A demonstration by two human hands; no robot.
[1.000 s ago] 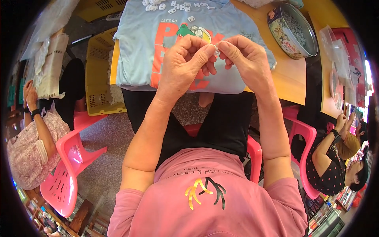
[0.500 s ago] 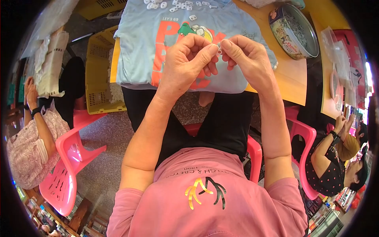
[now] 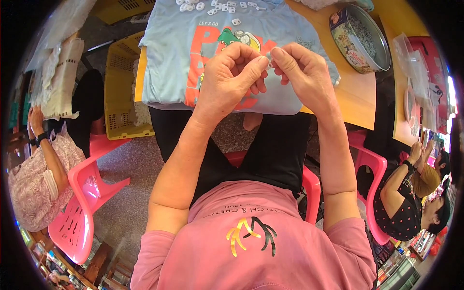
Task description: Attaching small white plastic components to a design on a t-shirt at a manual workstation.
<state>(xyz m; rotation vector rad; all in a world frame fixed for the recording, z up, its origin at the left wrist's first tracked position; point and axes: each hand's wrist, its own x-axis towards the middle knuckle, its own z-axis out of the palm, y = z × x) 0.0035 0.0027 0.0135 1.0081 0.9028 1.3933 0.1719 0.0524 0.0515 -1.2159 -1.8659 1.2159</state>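
Small white part [image 3: 269,63]: held up between two hands over a blue garment

The part was found between the fingertips of the left hand [image 3: 232,72] and the right hand [image 3: 302,70]; its outline was too small to read, and whether it was one piece or two could not be told. Each thumb and forefinger appeared closed on it in a pinch, the remaining fingers loosely curled.

Step in hand was judged to be fine two-handed work on the part. The next move appeared to call for a steady grip from one side and small fingertip adjustment from the other.

Both wrists were angled inward, forearms coming from the near side, thumbs facing each other.

Beneath lay the folded blue garment [image 3: 164,63] on a wooden table [image 3: 353,101]. Loose white plastic pieces [image 3: 224,8] lay at its far side. A round tin [image 3: 348,50] containing small grey items stood far right; a yellow crate [image 3: 118,128] sat left.
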